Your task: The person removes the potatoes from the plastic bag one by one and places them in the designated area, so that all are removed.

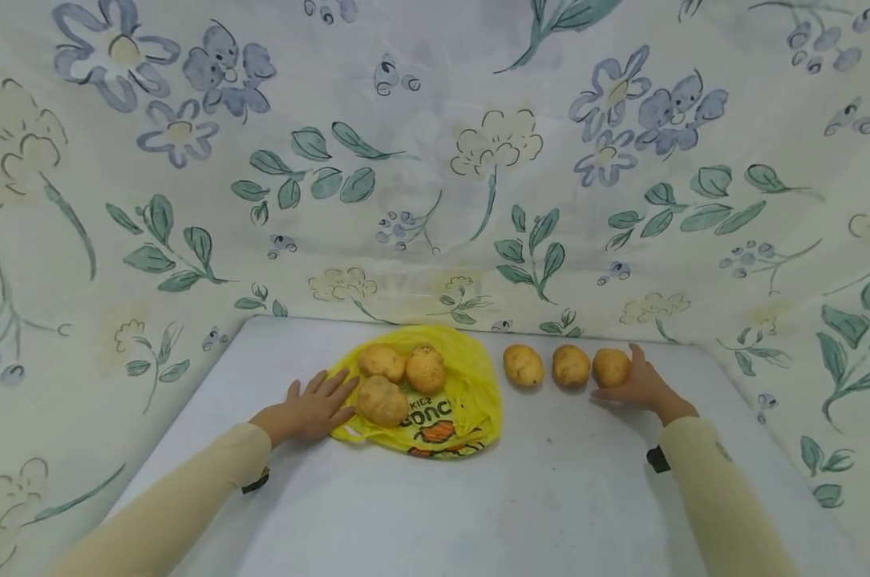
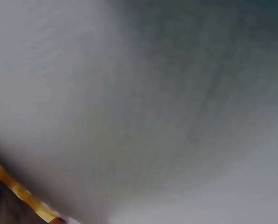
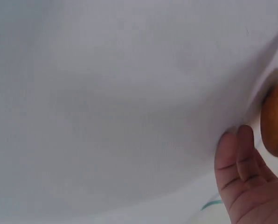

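Observation:
In the head view, a yellow plastic bag [image 1: 471,401] lies flat with three potatoes [image 1: 382,401] on it. My left hand [image 1: 306,410] rests at the bag's left edge, fingers spread and straight. To the right of the bag, two potatoes [image 1: 524,366] sit in a row with a third, the rightmost potato [image 1: 611,367]. My right hand [image 1: 640,386] is around that one's right side, thumb in front and fingers behind. In the right wrist view, the fingers [image 3: 230,161] are extended, with a gap between them and a potato [image 3: 276,121].
Everything lies on a white table [image 1: 435,513]. A floral cloth [image 1: 420,200] hangs behind it and along both sides, meeting the table's back edge. The left wrist view shows mostly blurred white surface, with a strip of the yellow bag [image 2: 24,193] at the lower left.

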`<move>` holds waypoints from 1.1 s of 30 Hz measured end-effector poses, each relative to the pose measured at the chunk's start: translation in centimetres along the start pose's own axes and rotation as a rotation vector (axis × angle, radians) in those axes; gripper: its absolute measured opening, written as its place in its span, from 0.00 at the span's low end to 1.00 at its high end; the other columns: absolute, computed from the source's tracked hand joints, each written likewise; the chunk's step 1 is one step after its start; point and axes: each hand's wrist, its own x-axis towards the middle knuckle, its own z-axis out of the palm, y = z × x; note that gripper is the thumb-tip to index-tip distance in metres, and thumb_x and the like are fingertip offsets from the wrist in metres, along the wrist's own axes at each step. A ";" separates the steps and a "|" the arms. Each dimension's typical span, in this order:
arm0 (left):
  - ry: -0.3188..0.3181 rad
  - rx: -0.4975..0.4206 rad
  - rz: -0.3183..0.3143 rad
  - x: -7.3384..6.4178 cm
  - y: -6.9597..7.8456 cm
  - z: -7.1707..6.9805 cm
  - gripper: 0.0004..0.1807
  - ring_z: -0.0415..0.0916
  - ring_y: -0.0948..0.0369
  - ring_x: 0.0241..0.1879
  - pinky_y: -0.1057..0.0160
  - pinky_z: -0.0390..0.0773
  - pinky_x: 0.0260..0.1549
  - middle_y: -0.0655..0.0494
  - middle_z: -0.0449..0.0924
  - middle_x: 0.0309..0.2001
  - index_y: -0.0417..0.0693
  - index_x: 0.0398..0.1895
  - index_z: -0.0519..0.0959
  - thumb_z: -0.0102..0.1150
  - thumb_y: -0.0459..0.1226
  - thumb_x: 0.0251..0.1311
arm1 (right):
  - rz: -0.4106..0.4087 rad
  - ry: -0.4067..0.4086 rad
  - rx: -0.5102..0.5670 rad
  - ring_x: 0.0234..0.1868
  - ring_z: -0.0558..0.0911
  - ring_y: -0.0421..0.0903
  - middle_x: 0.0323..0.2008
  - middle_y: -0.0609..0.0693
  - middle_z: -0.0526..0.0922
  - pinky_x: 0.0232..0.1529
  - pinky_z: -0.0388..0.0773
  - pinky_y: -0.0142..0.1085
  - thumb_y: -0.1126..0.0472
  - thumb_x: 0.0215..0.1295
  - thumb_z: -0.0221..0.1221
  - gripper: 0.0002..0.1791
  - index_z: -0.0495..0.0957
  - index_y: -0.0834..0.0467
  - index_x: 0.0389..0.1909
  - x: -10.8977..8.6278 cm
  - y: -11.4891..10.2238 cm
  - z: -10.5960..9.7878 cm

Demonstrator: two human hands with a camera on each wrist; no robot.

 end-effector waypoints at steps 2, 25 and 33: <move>-0.010 -0.003 0.000 0.0 -0.1 -0.1 0.39 0.34 0.37 0.70 0.27 0.33 0.58 0.44 0.38 0.73 0.53 0.73 0.46 0.31 0.62 0.64 | 0.003 0.003 -0.003 0.64 0.50 0.76 0.65 0.79 0.42 0.59 0.53 0.67 0.30 0.44 0.61 0.72 0.23 0.65 0.68 -0.3 0.2 -0.6; -0.047 -0.015 -0.049 0.4 0.0 -0.4 0.35 0.35 0.37 0.70 0.27 0.35 0.58 0.44 0.37 0.74 0.57 0.73 0.46 0.33 0.59 0.66 | -0.270 0.445 -0.409 0.65 0.49 0.74 0.71 0.59 0.20 0.59 0.47 0.69 0.30 0.56 0.50 0.53 0.31 0.45 0.72 -1.4 -2.3 -4.2; -0.024 0.026 -0.046 0.5 0.2 0.3 0.35 0.37 0.38 0.70 0.27 0.38 0.58 0.46 0.39 0.74 0.59 0.72 0.46 0.32 0.60 0.66 | -0.354 0.420 -0.444 0.67 0.48 0.71 0.71 0.59 0.23 0.60 0.48 0.68 0.30 0.56 0.50 0.51 0.36 0.44 0.73 -1.0 -4.5 -1.8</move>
